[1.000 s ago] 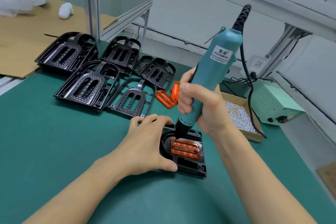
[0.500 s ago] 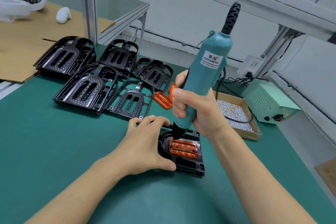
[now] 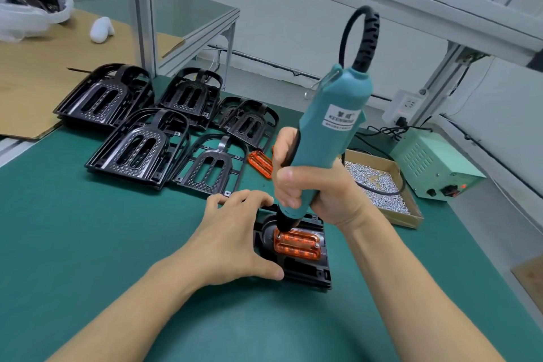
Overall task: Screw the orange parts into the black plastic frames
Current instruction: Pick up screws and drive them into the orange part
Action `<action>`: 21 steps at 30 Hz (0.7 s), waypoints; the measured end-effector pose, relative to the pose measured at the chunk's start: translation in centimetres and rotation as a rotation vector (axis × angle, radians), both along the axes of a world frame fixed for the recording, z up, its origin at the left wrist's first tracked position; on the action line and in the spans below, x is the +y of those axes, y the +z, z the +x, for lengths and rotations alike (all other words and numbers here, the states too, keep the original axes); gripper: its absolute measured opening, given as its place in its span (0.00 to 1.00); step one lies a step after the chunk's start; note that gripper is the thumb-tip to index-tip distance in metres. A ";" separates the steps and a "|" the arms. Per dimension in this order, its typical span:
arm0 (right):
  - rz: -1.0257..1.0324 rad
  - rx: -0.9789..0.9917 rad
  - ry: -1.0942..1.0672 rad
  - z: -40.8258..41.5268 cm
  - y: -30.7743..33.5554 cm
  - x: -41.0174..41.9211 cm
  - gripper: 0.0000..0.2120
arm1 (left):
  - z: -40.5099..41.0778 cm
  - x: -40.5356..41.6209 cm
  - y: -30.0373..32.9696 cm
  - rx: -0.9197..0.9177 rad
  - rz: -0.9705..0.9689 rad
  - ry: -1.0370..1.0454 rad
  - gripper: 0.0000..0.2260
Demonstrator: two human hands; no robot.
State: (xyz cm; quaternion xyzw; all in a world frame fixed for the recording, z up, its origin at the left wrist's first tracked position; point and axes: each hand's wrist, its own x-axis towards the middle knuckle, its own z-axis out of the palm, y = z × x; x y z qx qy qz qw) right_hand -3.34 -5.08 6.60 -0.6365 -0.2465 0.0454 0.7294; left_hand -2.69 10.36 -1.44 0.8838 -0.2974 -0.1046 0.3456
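Observation:
A black plastic frame (image 3: 305,272) lies on the green mat in front of me, with an orange part (image 3: 296,244) seated in it. My left hand (image 3: 235,241) holds the frame's left edge, thumb at its near side and fingers curled over its far side. My right hand (image 3: 311,191) grips a teal electric screwdriver (image 3: 329,132), held nearly upright. Its black tip stands on the orange part's far left corner.
Several more black frames (image 3: 138,150) lie in a group at the back left. A loose orange part (image 3: 260,163) lies beside them. A cardboard tray of screws (image 3: 379,185) and a pale green power box (image 3: 435,167) stand to the right. Cardboard covers the far left.
The screwdriver has tilted a little more upright while its tip stays on the orange part's far left corner. My left hand has kept its hold on the frame.

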 end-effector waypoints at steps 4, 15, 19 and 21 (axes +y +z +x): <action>0.218 0.007 -0.284 -0.3 0.4 -0.6 0.09 | 0.0 -0.1 0.1 -0.016 0.013 -0.002 0.43; 0.491 0.004 -1.209 -4.9 4.7 -10.0 0.08 | -0.2 0.2 0.2 0.002 0.007 -0.002 0.44; 0.264 0.141 -1.293 -8.5 4.0 -15.3 0.05 | -0.3 0.2 0.4 -0.023 0.012 -0.001 0.45; 0.138 0.259 -1.318 -10.0 3.1 -17.6 0.06 | -0.3 0.2 0.5 -0.050 0.013 -0.016 0.45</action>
